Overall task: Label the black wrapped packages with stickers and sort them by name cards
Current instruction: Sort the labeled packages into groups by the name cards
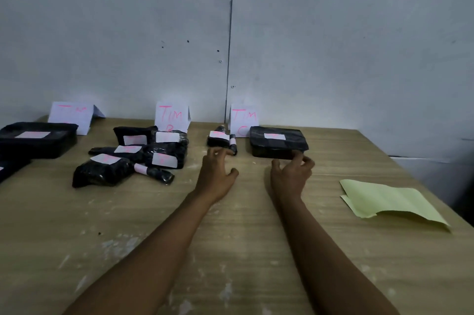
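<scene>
Three folded white name cards with pink writing stand along the wall: left card (pixel 70 116), middle card (pixel 172 116), right card (pixel 243 119). A flat black box (pixel 279 144) with a white sticker lies in front of the right card. My right hand (pixel 292 173) touches its near edge with its fingertips, thumb apart on the table. A small black package (pixel 218 139) and a thin black roll (pixel 233 145), both stickered, lie left of that card. My left hand (pixel 218 171) is spread just before them, fingertips at the roll.
A pile of several stickered black packages (pixel 143 155) lies before the middle card. A large flat black box (pixel 38 140) sits by the left card. A yellow-green paper sheet (pixel 389 201) lies at the right of the wooden table (pixel 230 250).
</scene>
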